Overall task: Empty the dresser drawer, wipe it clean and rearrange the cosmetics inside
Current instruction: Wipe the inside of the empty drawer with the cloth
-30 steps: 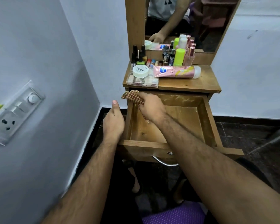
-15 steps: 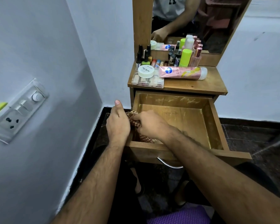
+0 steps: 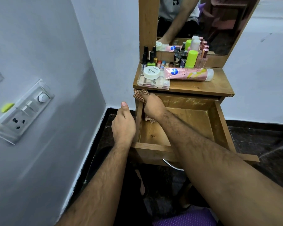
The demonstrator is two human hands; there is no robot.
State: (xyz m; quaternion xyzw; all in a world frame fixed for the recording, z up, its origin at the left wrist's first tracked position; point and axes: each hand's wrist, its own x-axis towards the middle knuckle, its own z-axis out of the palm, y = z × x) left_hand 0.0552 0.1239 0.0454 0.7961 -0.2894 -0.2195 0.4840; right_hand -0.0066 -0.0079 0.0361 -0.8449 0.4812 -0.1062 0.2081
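The wooden dresser drawer (image 3: 219,121) is pulled out and holds no cosmetics. My right hand (image 3: 153,106) grips a brown checked cloth (image 3: 140,95) against the drawer's left wall near its back corner. My left hand (image 3: 123,126) rests against the outside of that left wall, thumb up; its fingers are hidden. The cosmetics stand on the dresser top (image 3: 203,87): a pink tube (image 3: 188,74), a white nail polish jar (image 3: 151,72) on a clear box (image 3: 153,82), a green bottle (image 3: 191,59) and several small bottles (image 3: 149,57).
A mirror (image 3: 194,18) rises behind the dresser top. The grey wall at left carries a switch and socket plate (image 3: 23,110). A metal handle (image 3: 171,166) hangs under the drawer front. A purple seat (image 3: 183,219) is below me, on dark floor.
My right hand has swept the cloth from the drawer's front left corner back along the left wall to the rear corner. My left hand stays beside the drawer.
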